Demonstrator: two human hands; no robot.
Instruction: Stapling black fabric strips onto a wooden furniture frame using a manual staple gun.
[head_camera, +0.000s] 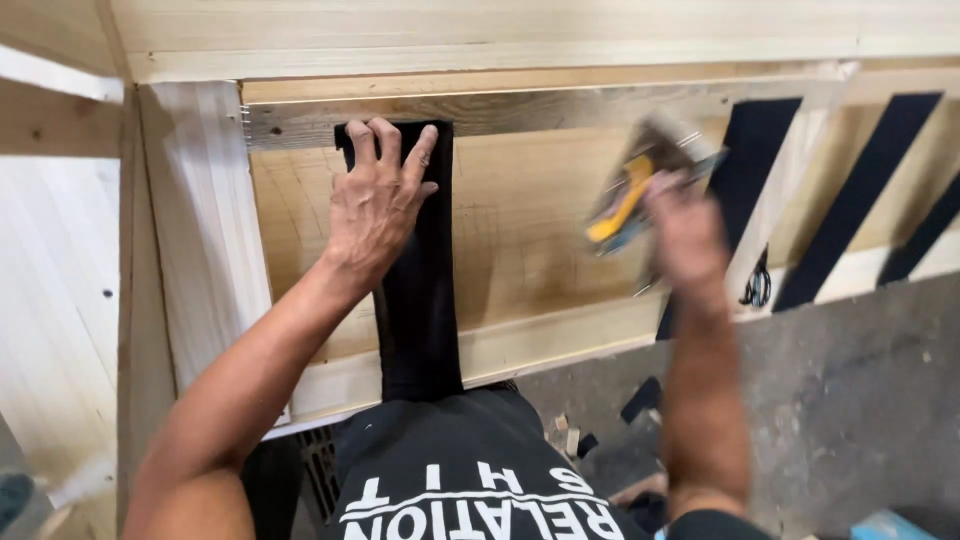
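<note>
Strap (415, 300), black, lies flat down the wood frame (520, 215), left hand (375, 205) pressing its far end with fingers spread; looks soft, limp, light, best pinned at the ends. Right hand (685, 230), blurred, grips a yellow stapler (635, 195)

Bright even indoor light; soft shadows; right hand (685, 225) motion-blurred; edges slightly distorted.

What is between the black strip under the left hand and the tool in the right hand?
Only bare plywood panel lies between black strip and stapler, in the head view.
</note>
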